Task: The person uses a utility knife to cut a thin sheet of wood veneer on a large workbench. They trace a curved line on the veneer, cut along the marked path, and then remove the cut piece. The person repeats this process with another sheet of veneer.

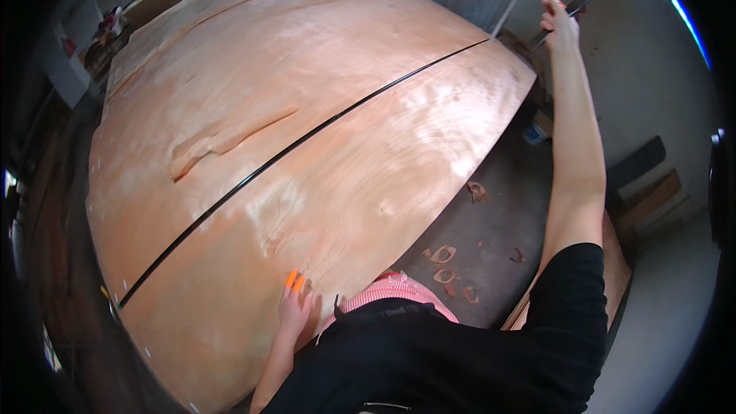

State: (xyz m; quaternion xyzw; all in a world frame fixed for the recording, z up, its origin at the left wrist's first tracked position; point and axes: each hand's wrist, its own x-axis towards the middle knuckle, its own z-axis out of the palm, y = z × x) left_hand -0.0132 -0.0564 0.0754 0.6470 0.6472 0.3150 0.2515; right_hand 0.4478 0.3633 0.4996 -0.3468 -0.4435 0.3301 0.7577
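A wide, pale wood veneer sheet [368, 161] spreads out in front of me. My left hand [294, 308] is at its near edge, fingers stretched out and orange covers on some fingertips; it holds nothing. Raised beyond the far right corner, my right hand [561, 29] is closed around a narrow dark tool [576, 4] that looks like a knife. An orange cover shows on one of its fingertips. Across the sheet runs a thin black strip [307, 135], from the left edge to the far right. A torn sliver of veneer [222, 139] lies left of the strip.
Scraps of veneer [443, 254] litter the grey floor on the right. Near the far corner stands a small blue-and-white container [535, 133]. Dark and brown boards [650, 193] are by the right wall. A pale cord [515, 1] hangs at the strip's far end.
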